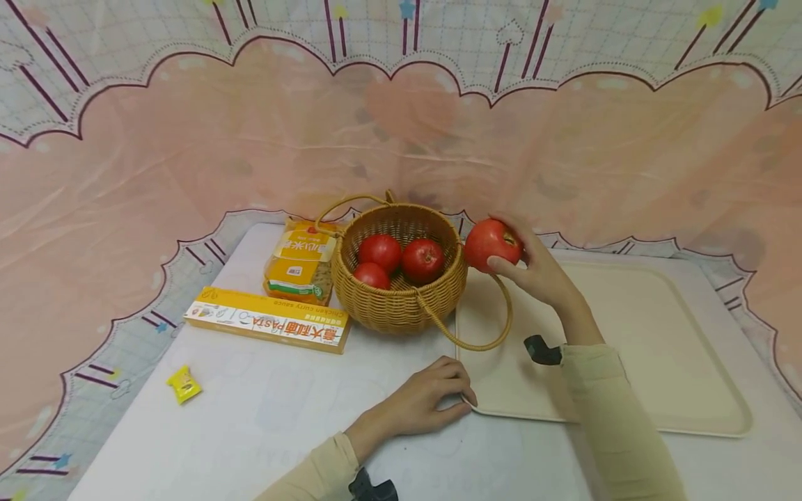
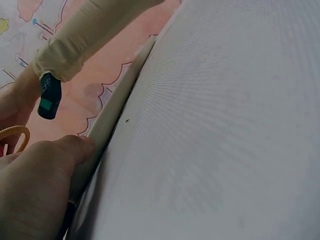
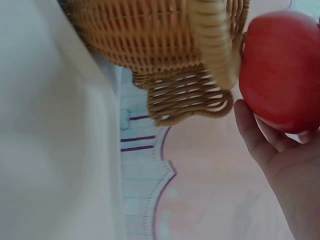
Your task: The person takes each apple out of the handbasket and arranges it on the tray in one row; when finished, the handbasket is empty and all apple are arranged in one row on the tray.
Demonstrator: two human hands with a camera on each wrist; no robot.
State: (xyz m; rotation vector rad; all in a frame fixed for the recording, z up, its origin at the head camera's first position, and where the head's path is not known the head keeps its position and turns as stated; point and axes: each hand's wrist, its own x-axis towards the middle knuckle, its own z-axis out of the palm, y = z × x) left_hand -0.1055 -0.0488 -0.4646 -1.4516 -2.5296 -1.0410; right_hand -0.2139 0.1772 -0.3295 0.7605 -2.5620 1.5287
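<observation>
My right hand [image 1: 532, 268] grips a large red pomegranate [image 1: 491, 245] just beside the right rim of a round wicker basket [image 1: 395, 306]. Its fingers curve round the fruit, which fills the right side of the right wrist view. Inside the basket lie 3 more red fruits, one of them a pomegranate [image 1: 422, 261] with its crown end up. My left hand [image 1: 426, 396] holds the near left corner of a cream tray [image 1: 658, 348], fingers bent. In the left wrist view, its thumb [image 2: 80, 147] lies against the tray's rim.
Left of the basket stands a yellow bag of grain [image 1: 299, 261], with a pasta box [image 1: 269, 319] lying in front. A small yellow wrapped sweet [image 1: 184, 384] rests on the white table [image 1: 263, 431] farther left. One basket handle [image 1: 476, 346] hangs over the tray's left edge.
</observation>
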